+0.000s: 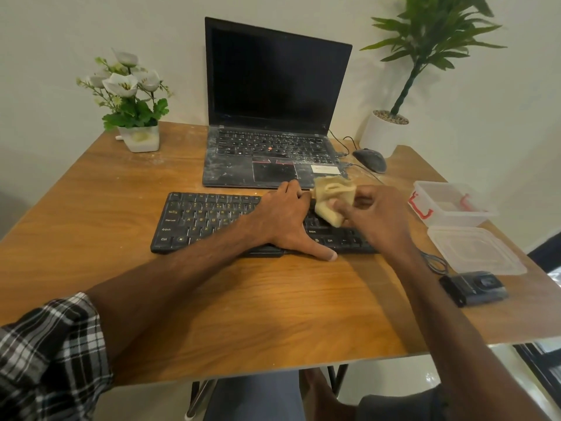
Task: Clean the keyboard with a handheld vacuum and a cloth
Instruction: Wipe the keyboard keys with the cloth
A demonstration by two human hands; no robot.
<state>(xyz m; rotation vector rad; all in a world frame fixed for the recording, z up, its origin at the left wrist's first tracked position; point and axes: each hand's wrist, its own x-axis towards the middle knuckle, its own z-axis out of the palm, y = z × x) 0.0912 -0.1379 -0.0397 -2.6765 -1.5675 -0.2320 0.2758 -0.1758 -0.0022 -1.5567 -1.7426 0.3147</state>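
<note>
I read Ctrl and Shift on the keyboard [194,220]. My left hand [282,220] rests flat on it, fingers straight; my right hand [379,214] pinches the cloth [332,199] on its keys.

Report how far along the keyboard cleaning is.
Done: the small black device, likely the vacuum, lies set aside, so vacuuming looks over. In hand: the left hand steadies the keyboard while the right hand holds the cloth on its right part. Left: wiping the other keys.
</note>
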